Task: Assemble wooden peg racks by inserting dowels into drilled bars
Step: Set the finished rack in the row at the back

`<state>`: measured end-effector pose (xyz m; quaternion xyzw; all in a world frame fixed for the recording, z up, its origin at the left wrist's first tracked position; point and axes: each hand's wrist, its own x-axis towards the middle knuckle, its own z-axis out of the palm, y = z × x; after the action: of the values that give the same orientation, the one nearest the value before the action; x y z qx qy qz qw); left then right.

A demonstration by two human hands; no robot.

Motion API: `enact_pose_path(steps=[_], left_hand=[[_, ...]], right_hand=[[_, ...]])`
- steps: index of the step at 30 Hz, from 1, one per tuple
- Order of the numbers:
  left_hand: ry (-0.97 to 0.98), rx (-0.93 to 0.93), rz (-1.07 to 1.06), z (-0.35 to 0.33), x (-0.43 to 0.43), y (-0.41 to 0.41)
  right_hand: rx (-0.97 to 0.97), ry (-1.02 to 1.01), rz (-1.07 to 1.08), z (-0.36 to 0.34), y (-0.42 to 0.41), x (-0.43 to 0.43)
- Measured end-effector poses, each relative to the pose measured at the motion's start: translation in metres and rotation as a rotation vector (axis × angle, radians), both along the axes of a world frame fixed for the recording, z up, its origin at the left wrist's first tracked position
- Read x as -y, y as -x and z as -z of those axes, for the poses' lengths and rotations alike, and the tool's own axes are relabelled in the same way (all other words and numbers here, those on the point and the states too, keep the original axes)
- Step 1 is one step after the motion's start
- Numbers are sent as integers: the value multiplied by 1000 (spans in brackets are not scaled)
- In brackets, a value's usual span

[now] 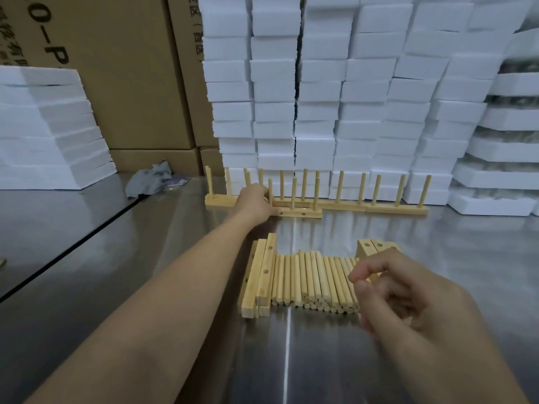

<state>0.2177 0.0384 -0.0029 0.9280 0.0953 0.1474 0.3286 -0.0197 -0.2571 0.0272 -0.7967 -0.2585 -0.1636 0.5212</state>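
The three-peg rack (300, 212) stands at twelve o'clock, just in front of the row of finished racks (393, 208). Your left hand (256, 204) grasps its left end, thumb on the near face. This looks like parking a finished piece, so keep the bar flat on the table (145, 258) and slide it rather than tilt it, or the pegs may work loose. Your right hand (408, 295) hovers at four o'clock over the loose dowels (315, 282), fingers slackly curled, holding nothing. Take a drilled bar (262, 275) from the pile's nine o'clock edge first.
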Motion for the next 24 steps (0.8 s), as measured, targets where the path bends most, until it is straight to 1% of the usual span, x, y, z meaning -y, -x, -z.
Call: enact_pose_path(steps=[5,10,13,20,22,24], left_hand=[[3,7,-48,-2,0,-13],[-37,6,-94,-5,-1,-15],[-23,4,-119,-4,-3,-16],[-5,39,-172,-5,-3,-13],[22,59,-191,-7,2,-6],[101,103,-202,-13,7,8]], right_hand=[[-3,7,-7,-1,-2,2],[-1,48,11,1,-2,1],[-18,74,-2,2,-1,1],[-31,45,-28,3,-5,4],[-40,49,-14,6,-6,5],[-44,75,12,9,-7,6]])
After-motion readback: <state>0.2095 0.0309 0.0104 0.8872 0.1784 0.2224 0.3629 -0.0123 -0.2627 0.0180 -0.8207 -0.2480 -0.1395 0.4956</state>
